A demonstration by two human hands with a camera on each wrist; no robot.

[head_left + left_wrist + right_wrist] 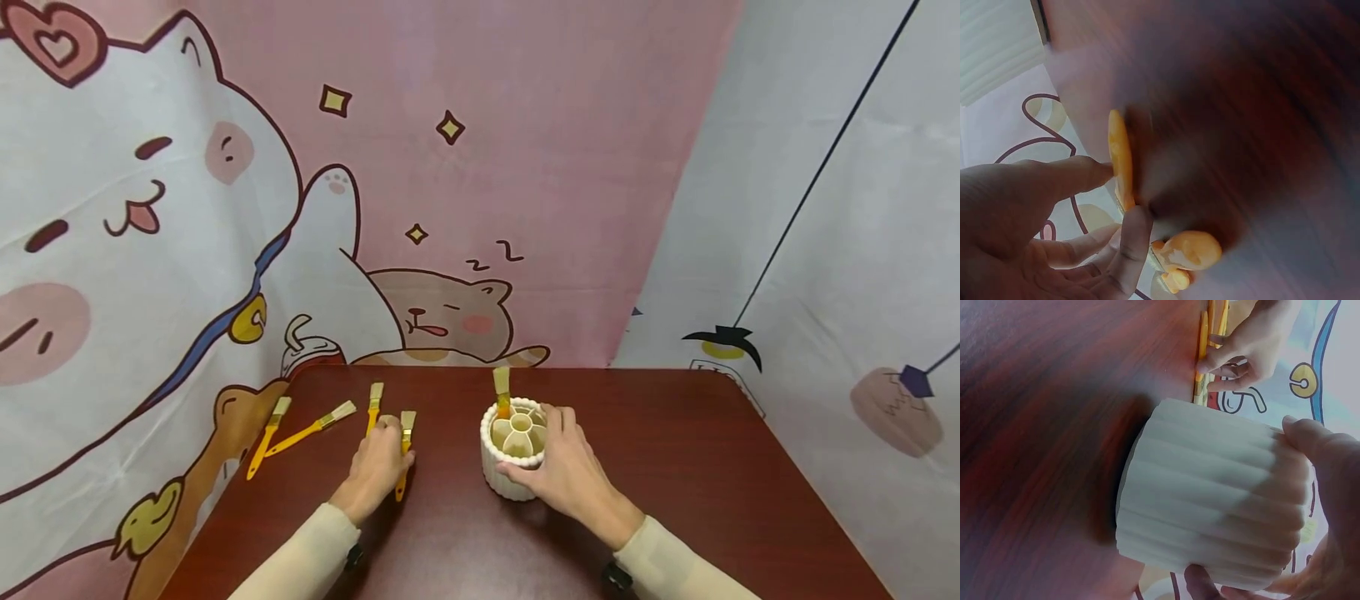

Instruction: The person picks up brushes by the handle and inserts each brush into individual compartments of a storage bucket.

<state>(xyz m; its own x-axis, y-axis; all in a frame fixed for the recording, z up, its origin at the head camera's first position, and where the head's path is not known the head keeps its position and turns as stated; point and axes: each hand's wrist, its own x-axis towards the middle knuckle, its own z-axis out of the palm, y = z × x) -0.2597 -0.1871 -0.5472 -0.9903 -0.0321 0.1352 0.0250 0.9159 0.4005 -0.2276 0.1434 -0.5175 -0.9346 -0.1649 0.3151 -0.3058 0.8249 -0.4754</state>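
My left hand [378, 460] pinches the handle of a paintbrush [407, 429] lying on the table, thumb on one side and index finger on the other. Its yellow handle [1120, 147] shows between them in the left wrist view. Just left of that hand lies another paintbrush [375, 400], partly covered by the fingers. My right hand [573, 467] grips a cream, ribbed round brush holder [504, 475] from its right side, thumb in front. One paintbrush [502, 387] stands bristles up in a rear-left compartment of the holder, whose divided top resembles a flower.
Two more yellow-handled brushes lie at the table's left: one paintbrush [268, 437] near the edge and a slanted paintbrush [315, 427] beside it. Behind the dark red-brown table [675, 467] hangs a cartoon-printed cloth [562, 167].
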